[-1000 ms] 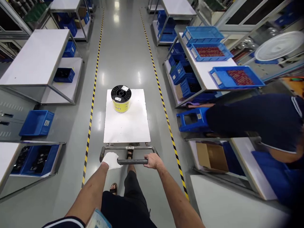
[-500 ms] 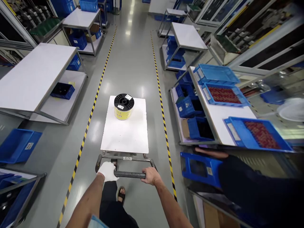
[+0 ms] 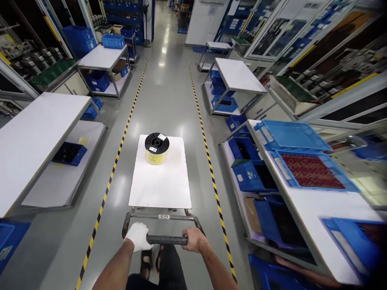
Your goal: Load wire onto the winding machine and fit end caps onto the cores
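Observation:
My left hand (image 3: 138,237), in a white glove, is closed around the left end of the dark push bar (image 3: 167,240) of a flatbed cart. Bare, my right hand (image 3: 193,239) grips the right end of the same bar. The cart's white platform (image 3: 160,187) stretches out ahead of the handle. Toward its far left part stands a spool (image 3: 156,149) with a black flange on top and a yellow wrapped side. White labels are stuck on the flange.
Yellow-black floor tape (image 3: 110,181) edges the aisle on both sides. A white table (image 3: 45,133) stands at left. On the right, a workbench (image 3: 320,205) carries blue trays (image 3: 311,169) with red pieces, with blue bins (image 3: 250,175) beneath. Farther white tables (image 3: 240,76) line the aisle.
The cart and I have moved forward along the aisle, so the side tables have slid nearer. The camera has tilted up somewhat. Both hands keep their hold on the bar.

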The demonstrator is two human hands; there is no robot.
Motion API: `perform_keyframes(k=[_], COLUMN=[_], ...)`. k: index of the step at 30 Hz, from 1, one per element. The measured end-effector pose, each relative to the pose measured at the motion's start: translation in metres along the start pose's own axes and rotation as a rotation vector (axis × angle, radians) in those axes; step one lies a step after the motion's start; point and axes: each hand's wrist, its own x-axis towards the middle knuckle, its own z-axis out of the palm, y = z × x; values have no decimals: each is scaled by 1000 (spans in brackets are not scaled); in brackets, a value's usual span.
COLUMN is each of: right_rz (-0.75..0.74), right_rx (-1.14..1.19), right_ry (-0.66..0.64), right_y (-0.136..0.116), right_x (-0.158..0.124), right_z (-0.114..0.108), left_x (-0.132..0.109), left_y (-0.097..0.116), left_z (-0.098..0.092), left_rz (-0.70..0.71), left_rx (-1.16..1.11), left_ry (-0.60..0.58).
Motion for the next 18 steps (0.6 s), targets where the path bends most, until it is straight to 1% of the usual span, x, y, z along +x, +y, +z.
perform_keyframes(k=[4, 7, 12, 18], right_rz=[-41, -65, -79, -84], right_rx=[27, 36, 33, -9], right_ry=[26, 41, 31, -24], right_y=[36, 57, 88, 129], right_x=[71, 122, 206, 306], right_z=[-75, -139, -256, -398], left_x=[70, 120, 204, 301], left_y=[-18, -29, -47, -70], left_z=[-84, -152, -273, -417], left_rz=[-21, -45, -70, -48], left_rx=[21, 22, 13, -45], left_ry=[-11, -23, -51, -12])
